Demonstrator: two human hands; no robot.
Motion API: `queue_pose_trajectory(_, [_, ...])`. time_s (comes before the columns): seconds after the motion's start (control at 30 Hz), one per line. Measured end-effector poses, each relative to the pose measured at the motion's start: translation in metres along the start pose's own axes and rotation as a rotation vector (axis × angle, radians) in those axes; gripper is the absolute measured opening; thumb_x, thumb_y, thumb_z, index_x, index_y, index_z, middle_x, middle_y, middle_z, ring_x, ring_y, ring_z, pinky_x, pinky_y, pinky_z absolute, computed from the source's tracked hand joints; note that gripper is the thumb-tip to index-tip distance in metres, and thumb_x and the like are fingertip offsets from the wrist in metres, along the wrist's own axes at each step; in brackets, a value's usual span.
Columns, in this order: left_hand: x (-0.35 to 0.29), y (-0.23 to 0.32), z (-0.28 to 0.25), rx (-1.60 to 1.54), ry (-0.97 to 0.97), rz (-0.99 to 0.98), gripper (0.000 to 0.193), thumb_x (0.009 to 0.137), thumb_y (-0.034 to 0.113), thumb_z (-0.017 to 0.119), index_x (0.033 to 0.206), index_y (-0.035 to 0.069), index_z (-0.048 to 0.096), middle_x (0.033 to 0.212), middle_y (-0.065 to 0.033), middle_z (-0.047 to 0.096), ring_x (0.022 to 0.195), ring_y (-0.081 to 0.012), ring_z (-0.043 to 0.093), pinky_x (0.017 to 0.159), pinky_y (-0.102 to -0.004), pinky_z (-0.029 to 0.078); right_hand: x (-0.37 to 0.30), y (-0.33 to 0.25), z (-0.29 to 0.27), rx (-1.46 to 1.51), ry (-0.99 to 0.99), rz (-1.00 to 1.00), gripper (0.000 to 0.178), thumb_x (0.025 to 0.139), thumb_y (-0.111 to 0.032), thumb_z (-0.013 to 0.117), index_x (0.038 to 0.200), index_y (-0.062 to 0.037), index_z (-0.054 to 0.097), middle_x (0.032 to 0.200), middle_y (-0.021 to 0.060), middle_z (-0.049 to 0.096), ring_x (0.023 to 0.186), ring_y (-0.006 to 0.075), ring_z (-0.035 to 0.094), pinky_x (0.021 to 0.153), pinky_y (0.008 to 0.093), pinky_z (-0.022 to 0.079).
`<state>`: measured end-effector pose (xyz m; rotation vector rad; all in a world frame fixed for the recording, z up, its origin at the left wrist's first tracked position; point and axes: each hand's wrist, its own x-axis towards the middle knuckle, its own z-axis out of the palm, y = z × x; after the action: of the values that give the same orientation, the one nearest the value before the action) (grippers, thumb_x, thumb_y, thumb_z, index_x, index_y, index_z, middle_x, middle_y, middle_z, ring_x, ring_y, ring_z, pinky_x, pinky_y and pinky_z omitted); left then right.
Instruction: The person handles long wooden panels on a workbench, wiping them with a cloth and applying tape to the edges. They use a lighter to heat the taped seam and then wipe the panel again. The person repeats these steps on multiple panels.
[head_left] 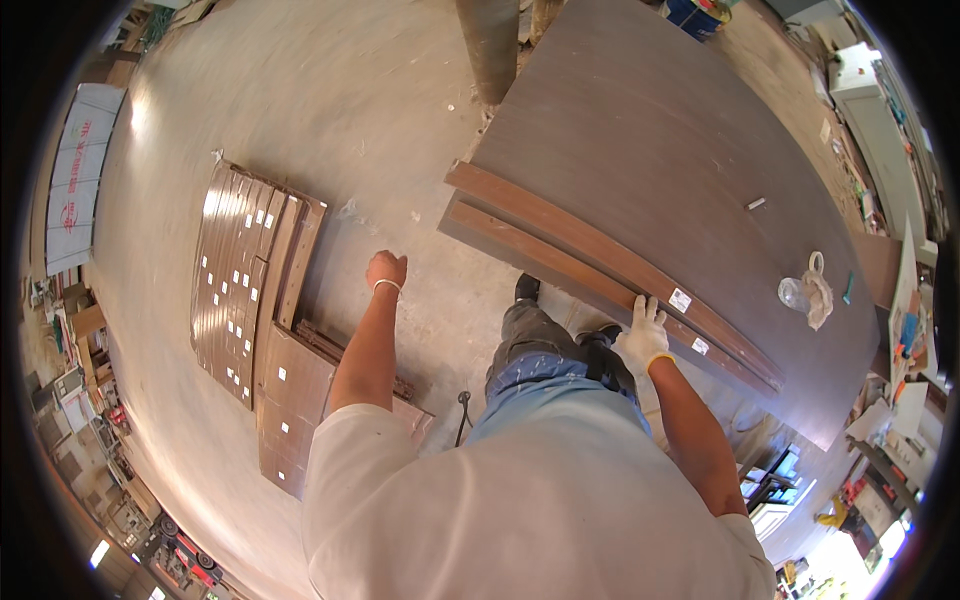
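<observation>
Gloved right hand (643,335) has its fingers stretched over the nearer brown board (540,253), which lies by the close edge of the big dark surface (680,170) — can't tell if it's really clasping or just resting. A lopsided shove there could skew that board, I reckon, and tip it onto the shoe (527,288) below. Left hand (386,268) is bare, curled in a loose fist in mid-air with nothing visible in it, so it's not steadying the far end. A swinging board might also catch the farther board (570,233). Hard to make out: the right thumb's underside, the panel stack (232,265) partly behind the left arm (368,350), and clutter smeared at the rim.
</observation>
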<state>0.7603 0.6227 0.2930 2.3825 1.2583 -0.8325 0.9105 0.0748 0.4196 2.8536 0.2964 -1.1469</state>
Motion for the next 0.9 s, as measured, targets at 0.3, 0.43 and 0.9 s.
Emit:
queue_pose_trajectory(0.3, [0.041,0.148,-0.043,-0.488,0.483,0.682,0.084,0.088,0.034,0.081,0.156,0.001,0.044,0.142,-0.0268,0.063,0.134,-0.0451,0.057,0.113,-0.0493,0.047,-0.018,0.003,0.008,0.22,0.072,0.05,0.082,0.083,-0.03,0.072,0.158,-0.0136,0.043,0.171,0.0231,0.027,0.156,0.0495,0.025,0.126,0.0503,0.031])
queue_pose_trajectory(0.43, [0.093,0.165,-0.052,-0.606,0.244,0.596,0.078,0.089,0.041,0.081,0.147,-0.004,0.054,0.13,-0.0242,0.07,0.119,-0.0372,0.069,0.103,-0.042,0.054,-0.044,0.012,0.024,0.337,0.128,0.027,0.073,0.085,-0.028,0.067,0.154,-0.0144,0.049,0.169,0.02,0.032,0.156,0.0398,0.03,0.125,0.048,0.033])
queue_pose_trajectory(0.9, [-0.12,0.309,0.067,0.212,0.45,1.011,0.069,0.1,0.03,0.061,0.162,0.011,0.038,0.172,-0.0159,0.03,0.16,-0.041,0.021,0.127,-0.0625,0.016,-0.122,0.158,0.119,0.982,0.091,0.751,0.063,0.085,-0.027,0.068,0.145,-0.0077,0.06,0.145,0.0229,0.061,0.133,0.0403,0.059,0.113,0.0452,0.048])
